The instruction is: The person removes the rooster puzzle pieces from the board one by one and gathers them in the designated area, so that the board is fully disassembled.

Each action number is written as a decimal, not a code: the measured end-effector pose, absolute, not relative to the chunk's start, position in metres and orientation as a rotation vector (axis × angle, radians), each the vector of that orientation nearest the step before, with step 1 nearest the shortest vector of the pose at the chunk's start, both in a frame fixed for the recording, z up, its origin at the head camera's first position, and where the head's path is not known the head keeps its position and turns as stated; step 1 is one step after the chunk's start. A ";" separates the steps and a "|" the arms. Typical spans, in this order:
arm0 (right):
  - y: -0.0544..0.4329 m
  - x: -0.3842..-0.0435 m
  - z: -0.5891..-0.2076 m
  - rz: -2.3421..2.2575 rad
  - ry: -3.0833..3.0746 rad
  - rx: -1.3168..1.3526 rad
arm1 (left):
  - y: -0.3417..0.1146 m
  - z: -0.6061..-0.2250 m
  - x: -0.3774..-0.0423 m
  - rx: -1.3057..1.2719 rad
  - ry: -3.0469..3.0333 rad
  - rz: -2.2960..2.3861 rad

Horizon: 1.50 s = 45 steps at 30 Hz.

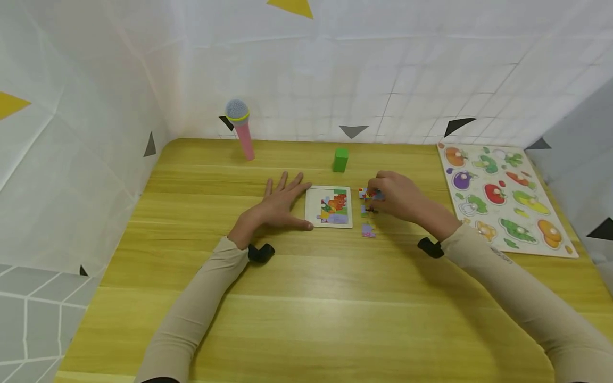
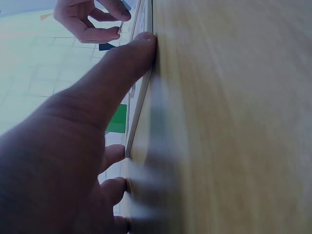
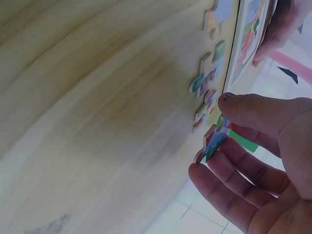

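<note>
A small square puzzle tray [image 1: 313, 205] lies on the table, partly filled with colourful joined pieces [image 1: 337, 206]; its left side shows bare backing. My left hand [image 1: 276, 207] rests with fingers spread, thumb and forefinger against the tray's left corners. In the left wrist view the thumb [image 2: 146, 44] presses at the tray's edge. To the right of the tray, my right hand [image 1: 395, 196] pinches a puzzle piece [image 3: 215, 140] between thumb and fingers. Loose puzzle pieces lie in a column beside the tray, the nearest a purple piece [image 1: 368, 231]; fingers partly hide the upper ones.
A green block [image 1: 340, 160] stands behind the tray. Farther back on the left is a pink toy microphone [image 1: 243, 130]. A vegetable peg board [image 1: 512, 199] lies on the right, its near-left edge under the right forearm. White curtains [image 1: 306, 80] hang behind the table.
</note>
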State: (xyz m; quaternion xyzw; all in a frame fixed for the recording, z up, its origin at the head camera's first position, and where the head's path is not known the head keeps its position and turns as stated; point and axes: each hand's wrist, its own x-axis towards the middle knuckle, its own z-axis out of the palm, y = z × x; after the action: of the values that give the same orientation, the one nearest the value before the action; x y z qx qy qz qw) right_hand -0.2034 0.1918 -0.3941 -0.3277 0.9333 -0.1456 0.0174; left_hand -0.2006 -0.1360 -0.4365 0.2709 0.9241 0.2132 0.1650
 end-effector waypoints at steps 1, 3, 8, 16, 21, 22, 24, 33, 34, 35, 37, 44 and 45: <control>0.194 -0.204 -0.395 -0.456 2.902 -1.017 | -0.136 -0.436 -0.201 0.770 2.632 0.611; 0.197 -0.205 -0.395 -0.460 2.907 -1.001 | -0.136 -0.436 -0.201 0.769 2.631 0.614; 0.202 -0.208 -0.395 -0.429 2.902 -0.959 | -0.137 -0.436 -0.200 0.769 2.633 0.614; 0.209 -0.215 -0.399 -0.427 2.912 -0.929 | -0.136 -0.435 -0.198 0.760 2.632 0.610; 0.212 -0.219 -0.401 -0.436 2.903 -0.935 | -0.135 -0.432 -0.198 0.769 2.633 0.615; 0.212 -0.219 -0.401 -0.436 2.902 -0.937 | -0.135 -0.432 -0.198 0.773 2.633 0.616; 0.212 -0.220 -0.402 -0.434 2.899 -0.939 | -0.135 -0.432 -0.198 0.778 2.632 0.616; 0.212 -0.222 -0.405 -0.459 2.879 -0.934 | -0.136 -0.433 -0.199 0.778 2.639 0.600; 0.212 -0.222 -0.406 -0.464 2.877 -0.935 | -0.136 -0.433 -0.199 0.778 2.638 0.602; 0.212 -0.222 -0.406 -0.465 2.879 -0.938 | -0.136 -0.434 -0.199 0.777 2.638 0.603; 0.212 -0.223 -0.407 -0.462 2.887 -0.940 | -0.136 -0.434 -0.199 0.777 2.638 0.604; 0.211 -0.221 -0.407 -0.454 2.893 -0.938 | -0.136 -0.437 -0.201 0.779 2.633 0.606; 0.211 -0.221 -0.407 -0.454 2.891 -0.942 | -0.136 -0.437 -0.201 0.779 2.634 0.606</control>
State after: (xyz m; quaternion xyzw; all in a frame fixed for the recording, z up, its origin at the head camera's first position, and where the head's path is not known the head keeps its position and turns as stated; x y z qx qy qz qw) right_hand -0.2207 0.2113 -0.4070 -0.3062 0.9399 -0.1476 0.0339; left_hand -0.2008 -0.1362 -0.4369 0.2734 0.9238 0.2124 0.1636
